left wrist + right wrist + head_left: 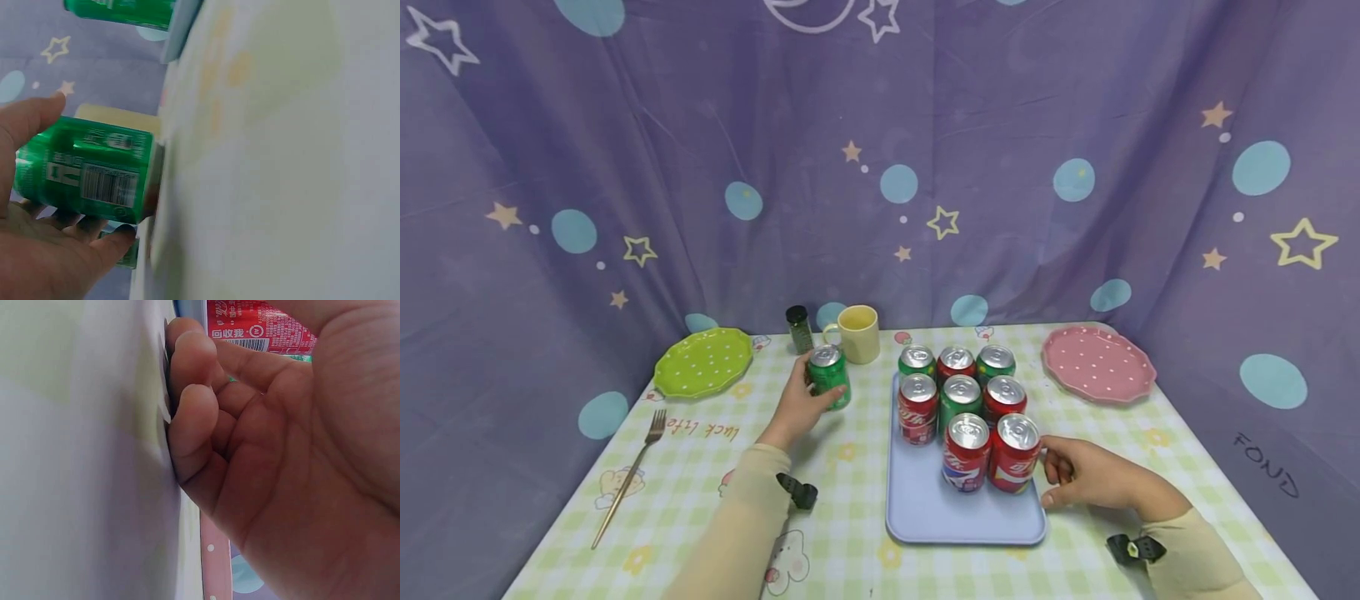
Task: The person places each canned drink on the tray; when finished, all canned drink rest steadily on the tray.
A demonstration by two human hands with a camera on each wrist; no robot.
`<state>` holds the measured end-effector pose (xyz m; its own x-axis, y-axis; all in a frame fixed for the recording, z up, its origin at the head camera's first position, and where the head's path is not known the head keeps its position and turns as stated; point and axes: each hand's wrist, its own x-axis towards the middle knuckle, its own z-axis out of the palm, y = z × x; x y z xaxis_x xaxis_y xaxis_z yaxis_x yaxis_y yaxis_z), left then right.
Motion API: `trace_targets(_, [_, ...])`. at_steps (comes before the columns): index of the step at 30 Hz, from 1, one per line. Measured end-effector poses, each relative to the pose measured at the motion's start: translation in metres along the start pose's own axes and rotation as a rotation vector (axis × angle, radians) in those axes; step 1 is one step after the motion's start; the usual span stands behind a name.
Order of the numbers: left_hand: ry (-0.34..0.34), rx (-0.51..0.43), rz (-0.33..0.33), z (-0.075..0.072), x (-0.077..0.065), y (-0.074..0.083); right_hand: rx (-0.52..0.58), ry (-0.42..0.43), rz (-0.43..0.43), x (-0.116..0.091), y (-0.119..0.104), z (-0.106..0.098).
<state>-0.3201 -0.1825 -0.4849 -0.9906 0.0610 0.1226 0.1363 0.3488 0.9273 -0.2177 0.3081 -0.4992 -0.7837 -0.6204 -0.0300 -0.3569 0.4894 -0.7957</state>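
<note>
My left hand (799,404) holds a green soda can (828,377) upright, left of the tray, with the thumb on one side and fingers on the other. In the left wrist view the can (94,169) shows its barcode, and its base is at or just over the tablecloth. My right hand (1093,477) rests beside the tray's right edge, fingers loosely bent, holding nothing. Its fingertips are close to a red soda can (1015,454); whether they touch it I cannot tell. The blue tray (917,508) carries several red and green cans, grouped toward its back and right.
Behind the held can stand a yellow mug (860,335) and a dark-lidded jar (800,331). A green dotted plate (703,363) and a fork (628,479) lie at left, a pink dotted plate (1099,364) at back right. A purple curtain (880,125) hangs behind the table.
</note>
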Motion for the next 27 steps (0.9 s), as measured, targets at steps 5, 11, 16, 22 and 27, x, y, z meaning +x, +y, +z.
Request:
trace_targets(5, [0.026,-0.005,0.0,0.002,0.002,-0.002,-0.01,-0.001,-0.012,0.0,-0.001,0.0])
trace_targets(11, [0.063,-0.005,0.002,0.002,0.005,-0.013,-0.009,0.003,-0.014,0.0,0.0,0.0])
trace_targets(16, [0.077,-0.028,-0.021,0.0,0.003,-0.016,0.003,0.001,-0.015,0.0,0.0,0.001])
trace_targets(22, [0.099,-0.048,-0.006,-0.003,0.002,-0.015,0.005,0.006,-0.012,0.0,-0.001,0.001])
trace_targets(27, [0.122,-0.06,0.025,-0.012,-0.001,-0.005,0.003,0.004,-0.007,0.0,0.0,0.0])
